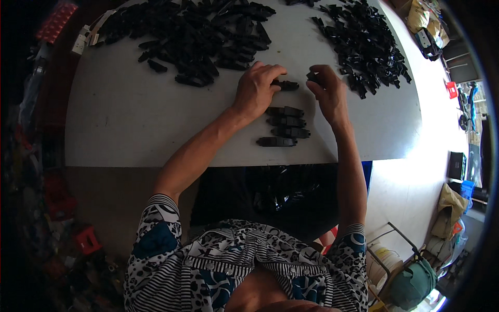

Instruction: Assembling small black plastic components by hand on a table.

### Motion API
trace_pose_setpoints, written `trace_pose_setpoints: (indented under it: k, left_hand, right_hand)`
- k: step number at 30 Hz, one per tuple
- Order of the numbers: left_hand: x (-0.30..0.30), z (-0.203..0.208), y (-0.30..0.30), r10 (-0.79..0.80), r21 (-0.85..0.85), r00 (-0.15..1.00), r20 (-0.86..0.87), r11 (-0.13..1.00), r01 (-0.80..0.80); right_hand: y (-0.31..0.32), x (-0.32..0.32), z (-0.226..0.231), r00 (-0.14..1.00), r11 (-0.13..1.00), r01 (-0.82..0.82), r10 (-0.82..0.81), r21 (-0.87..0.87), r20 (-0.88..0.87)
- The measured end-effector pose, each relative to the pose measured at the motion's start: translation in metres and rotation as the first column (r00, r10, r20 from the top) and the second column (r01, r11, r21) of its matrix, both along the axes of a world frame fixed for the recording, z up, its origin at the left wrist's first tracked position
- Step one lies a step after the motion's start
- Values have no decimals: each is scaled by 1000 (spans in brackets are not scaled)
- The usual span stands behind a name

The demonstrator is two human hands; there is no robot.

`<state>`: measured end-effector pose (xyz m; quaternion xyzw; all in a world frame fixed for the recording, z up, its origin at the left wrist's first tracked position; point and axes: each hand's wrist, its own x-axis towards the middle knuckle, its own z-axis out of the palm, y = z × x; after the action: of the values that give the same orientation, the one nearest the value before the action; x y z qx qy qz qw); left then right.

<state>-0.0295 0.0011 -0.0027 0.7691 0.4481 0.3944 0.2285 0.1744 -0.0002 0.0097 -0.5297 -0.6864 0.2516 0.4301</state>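
Clutter (57, 208) toward eight o'clock sinks into the lens's dark rim, where I can't sort one item from another. My upper edge cuts off the left heap (197, 52) at eleven o'clock and the right heap (366, 57) at half past one. My left hand (276, 79) has a narrow grip on a black part (289, 85) at one o'clock, covering its left end. My right hand (314, 79), at that part's three o'clock, pinches a small dark piece (312, 77), largely hidden. Four similar parts (284, 126) lie close together at its six o'clock, short of the near edge. Pale table (119, 114) lies bare toward nine; glare whitens the floor (439, 127) at three.
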Motion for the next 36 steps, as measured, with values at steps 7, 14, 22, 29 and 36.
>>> trace_pose_setpoints:
  k: [7,14,22,29,36]
  left_hand:
    - [-9,-3,-3,54,66,986,-156,997,-44]
    - [-8,-7,-2,46,75,996,-79,996,-40]
    - [1,-10,-7,-81,116,996,-30,990,84]
    - [-31,14,-5,118,144,949,-291,986,-79]
    - [-68,6,25,318,340,800,-508,928,-154]
  right_hand:
    - [1,-8,11,975,984,-146,160,-102,154]
    - [-4,-8,15,850,955,-293,240,41,470]
    - [-5,-14,7,836,910,-410,349,58,424]
    - [17,18,26,827,917,-376,397,-134,398]
    - [93,69,31,825,983,43,-135,177,549]
